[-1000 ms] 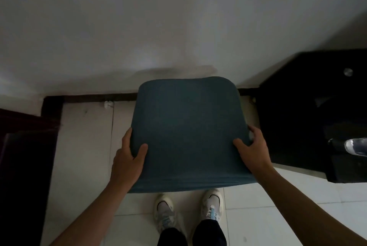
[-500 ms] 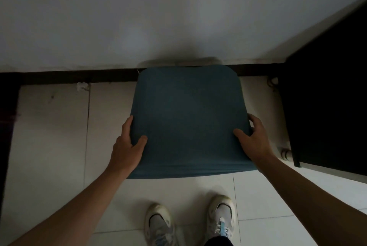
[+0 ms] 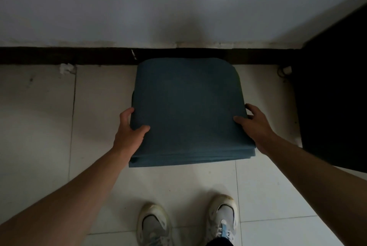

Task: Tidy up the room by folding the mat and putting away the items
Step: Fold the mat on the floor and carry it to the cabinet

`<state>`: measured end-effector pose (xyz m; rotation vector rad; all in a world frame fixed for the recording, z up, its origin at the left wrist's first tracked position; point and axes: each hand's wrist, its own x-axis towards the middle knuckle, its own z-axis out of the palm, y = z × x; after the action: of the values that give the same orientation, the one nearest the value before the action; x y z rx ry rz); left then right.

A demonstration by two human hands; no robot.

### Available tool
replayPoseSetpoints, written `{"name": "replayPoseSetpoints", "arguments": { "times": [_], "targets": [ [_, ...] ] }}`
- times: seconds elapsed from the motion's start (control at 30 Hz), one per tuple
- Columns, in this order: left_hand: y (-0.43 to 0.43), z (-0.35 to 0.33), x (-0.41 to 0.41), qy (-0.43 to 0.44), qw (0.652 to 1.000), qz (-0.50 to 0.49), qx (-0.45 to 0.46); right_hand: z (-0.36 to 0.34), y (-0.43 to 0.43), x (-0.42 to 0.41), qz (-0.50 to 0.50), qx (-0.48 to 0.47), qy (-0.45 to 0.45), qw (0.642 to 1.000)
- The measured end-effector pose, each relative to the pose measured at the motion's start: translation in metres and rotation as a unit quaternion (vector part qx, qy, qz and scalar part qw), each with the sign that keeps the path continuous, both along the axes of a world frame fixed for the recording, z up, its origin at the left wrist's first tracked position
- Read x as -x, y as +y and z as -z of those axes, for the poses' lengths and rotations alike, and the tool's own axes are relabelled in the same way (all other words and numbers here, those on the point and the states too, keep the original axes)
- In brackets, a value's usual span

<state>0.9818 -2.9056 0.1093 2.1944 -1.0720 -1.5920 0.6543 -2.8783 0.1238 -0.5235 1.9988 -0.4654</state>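
Observation:
The folded blue mat [image 3: 187, 106] is a thick square stack of several layers, held flat out in front of me above the white tiled floor. My left hand [image 3: 130, 132] grips its left edge, thumb on top and fingers underneath. My right hand [image 3: 256, 124] grips the right edge the same way. The mat's far edge reaches close to the dark skirting board [image 3: 79, 56] at the foot of the wall.
A white wall [image 3: 178, 3] rises straight ahead. A black cabinet [image 3: 335, 86] fills the right side. White floor tiles [image 3: 39, 116] spread to the left and below. My two sneakers [image 3: 186, 224] stand at the bottom of the view.
I have stepped closer to the wall and tilted my view down. The mat, still held in both hands, has moved lower toward the floor by the skirting board. The dark furniture at left has left the view.

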Motion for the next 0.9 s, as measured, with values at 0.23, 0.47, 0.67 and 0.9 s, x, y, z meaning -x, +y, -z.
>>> {"name": "replayPoseSetpoints", "arguments": {
  "times": [0.23,0.47,0.67,0.9],
  "targets": [
    [-0.022,-0.039,0.015,-0.003,1.000,0.009,0.027,-0.031,-0.005,-0.010,-0.047,0.022,0.028,0.998],
    [-0.042,-0.114,0.029,0.004,0.997,0.017,0.079,-0.100,-0.021,-0.022,-0.069,0.069,0.035,0.995],
    [-0.065,-0.213,0.040,0.005,0.995,-0.032,0.092,-0.200,-0.051,-0.029,-0.103,0.139,0.032,0.984],
    [-0.075,-0.364,0.059,0.051,0.985,-0.049,0.158,-0.338,-0.064,-0.038,-0.126,0.185,0.010,0.975]
  ]
}}
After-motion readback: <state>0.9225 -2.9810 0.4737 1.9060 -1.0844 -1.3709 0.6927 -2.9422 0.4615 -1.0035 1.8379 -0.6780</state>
